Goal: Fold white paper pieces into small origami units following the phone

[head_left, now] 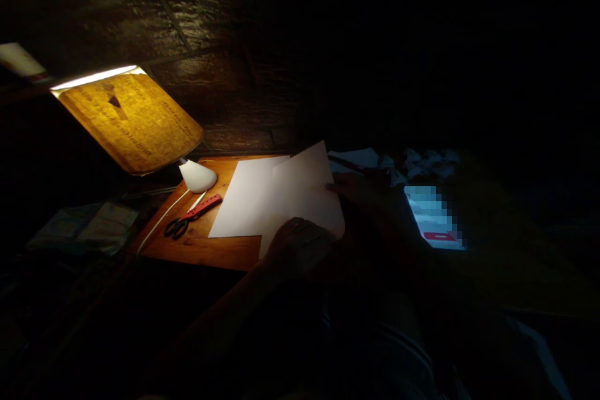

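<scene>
A white sheet of paper (304, 190) is turned at an angle above a second white sheet (246, 190), which lies flat on the wooden table. My left hand (300, 244) bends over the lower edge of the upper sheet, its fingers curled and partly in shadow. At that sheet's right edge is my right hand (359, 194), with a fingertip or thumb showing over the paper; darkness hides most of its other fingers. Both hands appear closed on the same sheet.
A lit lamp with a yellow shade (131, 119) and white base (199, 176) stands at the left. Scissors (180, 225) and a red perforated strip (206, 205) lie on the wooden table (197, 253). Crumpled papers (422, 164) and a glowing screen (431, 219) are at right.
</scene>
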`<state>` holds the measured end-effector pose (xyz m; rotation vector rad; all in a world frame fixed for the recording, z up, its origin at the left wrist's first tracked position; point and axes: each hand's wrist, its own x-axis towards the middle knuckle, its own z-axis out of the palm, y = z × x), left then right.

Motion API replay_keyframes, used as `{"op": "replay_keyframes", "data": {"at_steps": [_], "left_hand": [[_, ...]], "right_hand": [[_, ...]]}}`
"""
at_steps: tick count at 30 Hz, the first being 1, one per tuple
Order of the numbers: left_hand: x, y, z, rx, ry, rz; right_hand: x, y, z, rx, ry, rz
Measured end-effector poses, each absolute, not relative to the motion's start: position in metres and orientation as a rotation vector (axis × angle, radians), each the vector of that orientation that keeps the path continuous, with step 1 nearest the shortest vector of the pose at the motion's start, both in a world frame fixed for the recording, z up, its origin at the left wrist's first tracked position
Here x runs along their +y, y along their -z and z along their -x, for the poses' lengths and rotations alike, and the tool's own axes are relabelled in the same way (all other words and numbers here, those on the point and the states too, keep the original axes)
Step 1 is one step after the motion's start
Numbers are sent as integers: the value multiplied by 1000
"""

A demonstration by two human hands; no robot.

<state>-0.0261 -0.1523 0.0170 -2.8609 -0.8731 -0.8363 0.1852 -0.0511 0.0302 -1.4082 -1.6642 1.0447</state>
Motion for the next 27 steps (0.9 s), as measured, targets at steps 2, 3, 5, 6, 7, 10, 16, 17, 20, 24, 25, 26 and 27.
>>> {"op": "replay_keyframes", "data": {"at_steps": [2, 3, 5, 6, 7, 10, 16, 17, 20, 24, 25, 26, 27], "left_hand": [[-148, -19, 25, -872, 874, 2862], [-143, -21, 27, -889, 933, 2830], [-130, -27, 35, -998, 1098, 2726], [-120, -30, 39, -1099, 1205, 2646], [-108, -33, 44, -1251, 1342, 2535], [-63, -40, 60, -1752, 1763, 2216], [9, -39, 65, -2334, 2486, 2542], [14, -36, 61, -2277, 2564, 2613], [18, -22, 51, -2166, 2770, 2521], [13, -3, 44, -2155, 2760, 2445], [11, 0, 44, -2167, 2736, 2451], [11, 3, 44, -2178, 2705, 2473], [10, 4, 44, -2191, 2668, 2503]], "right_hand": [[-45, -30, -189, -1600, -1118, 1461], [-42, -30, -191, -1514, -1144, 1479], [-37, -28, -195, -1349, -1155, 1470], [-36, -28, -197, -1282, -1152, 1436], [-36, -27, -199, -1225, -1152, 1389], [-40, -30, -205, -1123, -1158, 1277], [-44, -33, -216, -1048, -1232, 1200], [-42, -31, -218, -1035, -1245, 1186], [-37, -25, -221, -1015, -1240, 1187], [-29, -16, -223, -1004, -1194, 1275], [-27, -15, -223, -1014, -1170, 1297], [-26, -13, -223, -1025, -1145, 1319], [-26, -12, -224, -1049, -1115, 1330]]}}
